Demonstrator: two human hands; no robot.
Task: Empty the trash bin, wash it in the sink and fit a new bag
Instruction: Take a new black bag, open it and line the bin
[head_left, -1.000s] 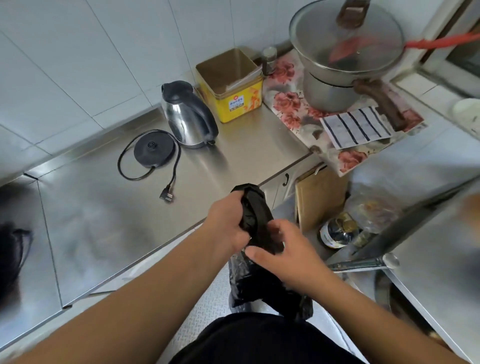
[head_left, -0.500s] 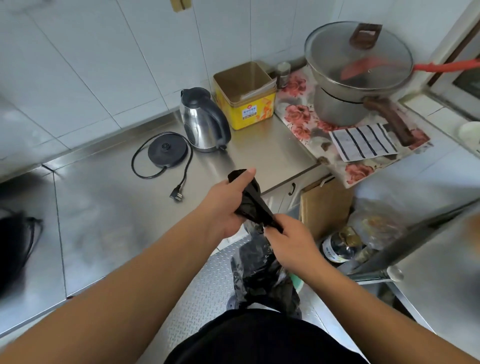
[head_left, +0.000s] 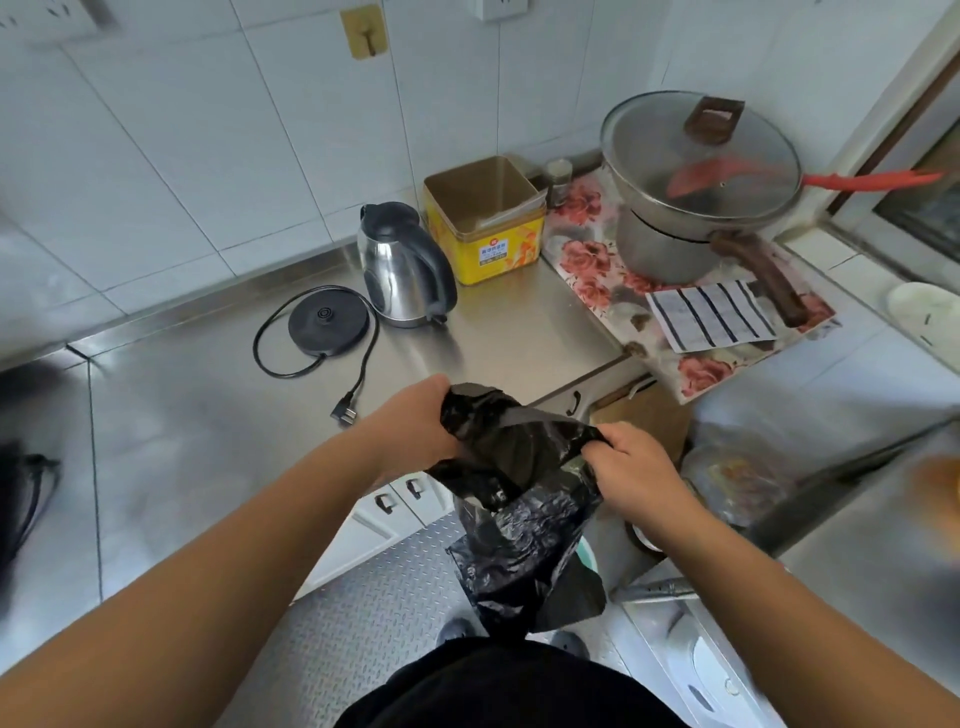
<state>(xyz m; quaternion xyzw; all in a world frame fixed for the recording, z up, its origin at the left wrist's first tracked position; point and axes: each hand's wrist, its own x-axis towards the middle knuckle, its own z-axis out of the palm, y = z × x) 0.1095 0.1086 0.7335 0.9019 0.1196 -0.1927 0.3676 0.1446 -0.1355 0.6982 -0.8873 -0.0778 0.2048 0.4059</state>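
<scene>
Both hands hold a black trash bag (head_left: 519, 499) in the air in front of the person's body, above the patterned metal floor (head_left: 374, 587) and just off the edge of the stainless counter (head_left: 208, 426). The left hand (head_left: 415, 421) is closed around a bunched upper corner of the bag; the right hand (head_left: 631, 462) pinches the opposite edge, so that the top of the bag is stretched between them while the rest hangs crumpled toward the person's dark clothing. On the counter beyond the hands stand a steel electric kettle (head_left: 402, 270), its separate black base (head_left: 327, 322) with a loose cord and plug just to the left, and an open yellow tin (head_left: 485, 218) touching or nearly touching the kettle's right side. Farther right, a floral mat (head_left: 597, 270) carries a lidded pot (head_left: 696, 192) with a red utensil under the glass lid, and a striped paper (head_left: 714, 317) lies in front of it. A wooden board (head_left: 644, 421) leans below the counter corner, directly behind the right hand. Nothing lies between the hands and the bag. Compared with half a second earlier, the hands have moved apart: the bag was then a narrow twisted strip between them and is now spread wider at the top. The counter items are unchanged in arrangement.
</scene>
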